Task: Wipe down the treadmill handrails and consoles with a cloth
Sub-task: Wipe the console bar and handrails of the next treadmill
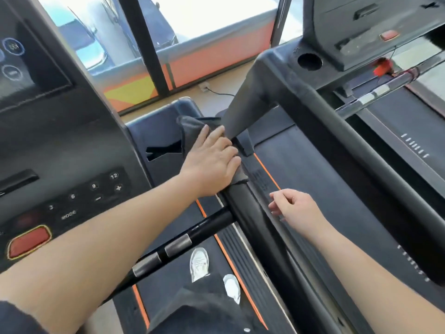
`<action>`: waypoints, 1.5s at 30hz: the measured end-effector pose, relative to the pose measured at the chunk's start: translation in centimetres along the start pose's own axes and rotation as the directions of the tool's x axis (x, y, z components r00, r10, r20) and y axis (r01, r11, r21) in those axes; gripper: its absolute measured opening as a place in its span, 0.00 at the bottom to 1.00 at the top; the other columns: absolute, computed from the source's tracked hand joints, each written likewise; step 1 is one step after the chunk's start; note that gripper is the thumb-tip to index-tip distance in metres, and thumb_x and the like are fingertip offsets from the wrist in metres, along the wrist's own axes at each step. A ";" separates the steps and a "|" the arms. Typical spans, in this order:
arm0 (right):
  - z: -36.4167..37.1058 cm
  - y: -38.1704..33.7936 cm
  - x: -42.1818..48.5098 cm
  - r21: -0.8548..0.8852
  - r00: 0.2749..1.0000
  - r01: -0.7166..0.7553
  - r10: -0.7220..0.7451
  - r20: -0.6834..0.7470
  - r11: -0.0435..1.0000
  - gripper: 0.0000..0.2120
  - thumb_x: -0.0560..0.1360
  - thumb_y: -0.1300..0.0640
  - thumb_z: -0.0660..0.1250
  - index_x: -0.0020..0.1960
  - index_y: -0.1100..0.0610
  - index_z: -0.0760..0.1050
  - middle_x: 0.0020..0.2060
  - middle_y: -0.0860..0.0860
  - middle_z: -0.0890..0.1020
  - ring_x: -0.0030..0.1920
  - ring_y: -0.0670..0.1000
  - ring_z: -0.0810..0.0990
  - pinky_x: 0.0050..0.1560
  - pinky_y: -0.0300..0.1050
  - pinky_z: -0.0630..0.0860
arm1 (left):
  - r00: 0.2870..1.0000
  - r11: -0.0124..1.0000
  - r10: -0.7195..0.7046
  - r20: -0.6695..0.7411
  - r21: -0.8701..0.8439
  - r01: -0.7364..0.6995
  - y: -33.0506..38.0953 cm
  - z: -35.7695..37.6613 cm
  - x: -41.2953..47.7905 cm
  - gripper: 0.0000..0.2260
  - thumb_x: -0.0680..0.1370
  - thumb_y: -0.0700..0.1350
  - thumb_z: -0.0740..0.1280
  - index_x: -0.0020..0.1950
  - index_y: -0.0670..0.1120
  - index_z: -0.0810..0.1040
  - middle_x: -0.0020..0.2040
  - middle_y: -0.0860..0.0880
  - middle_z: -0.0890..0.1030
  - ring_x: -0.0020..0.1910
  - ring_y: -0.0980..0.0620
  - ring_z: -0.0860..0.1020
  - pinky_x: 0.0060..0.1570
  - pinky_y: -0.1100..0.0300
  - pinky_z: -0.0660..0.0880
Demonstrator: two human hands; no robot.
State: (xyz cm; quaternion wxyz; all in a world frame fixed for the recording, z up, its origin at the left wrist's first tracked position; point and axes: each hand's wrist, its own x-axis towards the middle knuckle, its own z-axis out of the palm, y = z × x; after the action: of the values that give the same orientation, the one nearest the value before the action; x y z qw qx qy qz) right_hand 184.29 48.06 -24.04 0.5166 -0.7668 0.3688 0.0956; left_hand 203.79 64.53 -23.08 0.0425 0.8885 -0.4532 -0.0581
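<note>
My left hand (212, 160) lies on a dark grey cloth (190, 126) and presses it around the top of my treadmill's black right handrail (243, 213), where the rail meets the console. Its fingers wrap over the cloth and the rail. My right hand (296, 208) hovers just right of the same rail, lower down, with loosely curled fingers holding nothing. The console (55, 145) with number buttons and a red stop button (29, 242) fills the left side. A crossbar with silver pulse sensors (178, 244) runs under my left forearm.
A second treadmill stands to the right, with its thick handrail (349, 145), cup holder (309, 61) and console (375, 25). Its belt (325, 184) lies between the two rails. My white shoes (199, 263) stand on my own belt. Windows and an orange wall are ahead.
</note>
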 end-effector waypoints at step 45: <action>-4.6 19.2 -23.5 0.130 0.955 -0.212 0.234 -0.180 0.969 0.24 0.85 0.44 0.57 0.43 0.50 0.87 0.39 0.43 0.87 0.45 0.46 0.83 0.50 0.45 0.75 | 0.982 0.992 0.085 -0.167 -0.082 -0.100 23.7 6.8 -16.7 0.17 0.83 0.54 0.57 0.65 0.49 0.79 0.67 0.49 0.77 0.76 0.40 0.64 0.79 0.38 0.46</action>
State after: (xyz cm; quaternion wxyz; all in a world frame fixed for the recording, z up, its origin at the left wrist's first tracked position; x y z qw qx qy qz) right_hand 153.77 51.29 -23.41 0.5052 -0.6965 0.5063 0.0577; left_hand 174.12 64.03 -25.67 0.1219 0.8654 -0.4860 -0.0035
